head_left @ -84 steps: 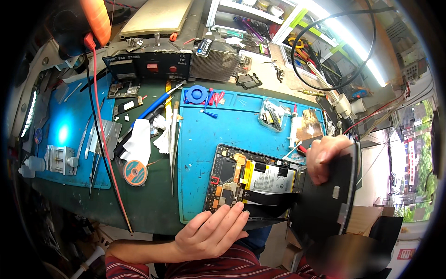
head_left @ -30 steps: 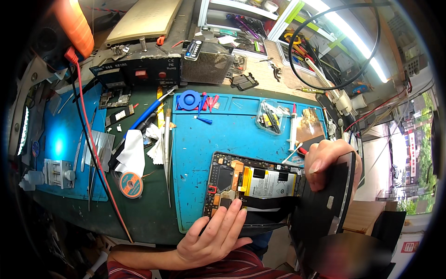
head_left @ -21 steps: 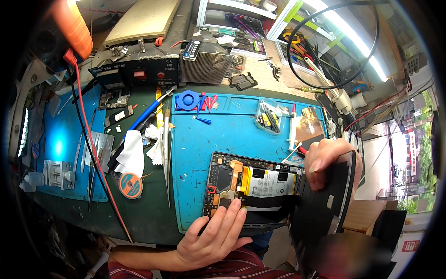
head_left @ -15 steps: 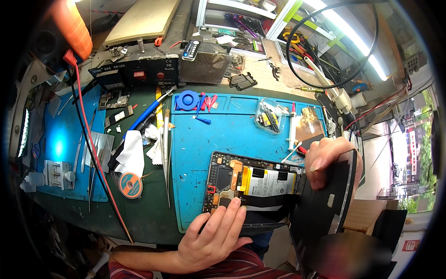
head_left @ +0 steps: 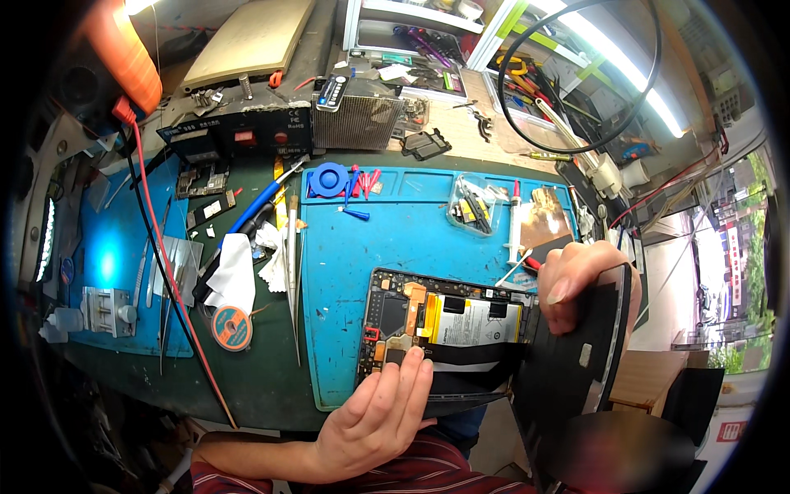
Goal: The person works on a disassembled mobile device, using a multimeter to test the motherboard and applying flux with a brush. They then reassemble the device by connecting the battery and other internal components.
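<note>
An opened tablet (head_left: 395, 317) lies on the blue work mat, its battery (head_left: 473, 319) and circuit parts exposed. A wide black ribbon cable (head_left: 469, 356) runs across it toward the lifted screen panel (head_left: 576, 354). My right hand (head_left: 580, 280) grips the panel's upper edge, thumb on the inner face, and keeps it tilted up at the tablet's right side. My left hand (head_left: 374, 420) reaches in from below with fingers stretched out close together. Its fingertips touch the ribbon cable's left end, hiding what lies beneath them; it grasps nothing visible.
Behind lie a blue round holder (head_left: 329, 179), a clear box of small parts (head_left: 475, 206) and a syringe (head_left: 515, 222). To the left are a solder spool (head_left: 232, 328), tweezers (head_left: 293, 280) and a blue-handled tool (head_left: 259, 202). A red cable (head_left: 177, 288) crosses the left side.
The view has shifted slightly. Both hands keep nearly the same places, the left fingertips at the cable end and the right hand on the raised screen panel.
</note>
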The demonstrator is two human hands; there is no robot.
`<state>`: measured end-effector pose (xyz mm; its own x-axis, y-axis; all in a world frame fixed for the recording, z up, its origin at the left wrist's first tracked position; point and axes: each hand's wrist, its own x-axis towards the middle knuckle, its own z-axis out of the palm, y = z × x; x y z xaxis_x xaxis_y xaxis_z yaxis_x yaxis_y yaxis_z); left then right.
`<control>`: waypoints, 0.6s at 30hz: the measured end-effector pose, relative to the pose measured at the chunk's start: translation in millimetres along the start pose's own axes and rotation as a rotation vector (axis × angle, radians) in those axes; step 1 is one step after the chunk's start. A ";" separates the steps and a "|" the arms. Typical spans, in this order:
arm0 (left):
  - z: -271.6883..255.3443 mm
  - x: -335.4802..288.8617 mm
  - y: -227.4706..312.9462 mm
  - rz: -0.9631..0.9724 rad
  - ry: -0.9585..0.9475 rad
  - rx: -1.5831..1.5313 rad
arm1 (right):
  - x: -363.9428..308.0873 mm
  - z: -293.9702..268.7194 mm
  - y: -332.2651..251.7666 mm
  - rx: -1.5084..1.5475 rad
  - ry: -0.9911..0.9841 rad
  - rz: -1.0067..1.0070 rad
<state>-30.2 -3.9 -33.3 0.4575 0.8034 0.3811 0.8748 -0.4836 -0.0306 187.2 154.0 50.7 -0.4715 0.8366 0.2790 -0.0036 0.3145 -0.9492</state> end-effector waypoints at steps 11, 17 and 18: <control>-1.0 2.7 -2.5 -0.014 -0.023 -0.074 | 0.6 3.9 -0.7 0.000 0.011 -0.003; -2.1 3.4 -2.9 -0.007 -0.012 -0.059 | 0.8 3.9 -0.7 0.004 0.016 -0.007; -1.8 2.8 -3.1 0.000 -0.008 -0.055 | 1.4 4.9 -1.5 -0.001 0.019 -0.008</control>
<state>-31.9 -0.8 -30.4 0.4588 0.8059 0.3741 0.8648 -0.5017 0.0200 182.3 152.5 51.8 -0.4550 0.8424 0.2889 -0.0060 0.3215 -0.9469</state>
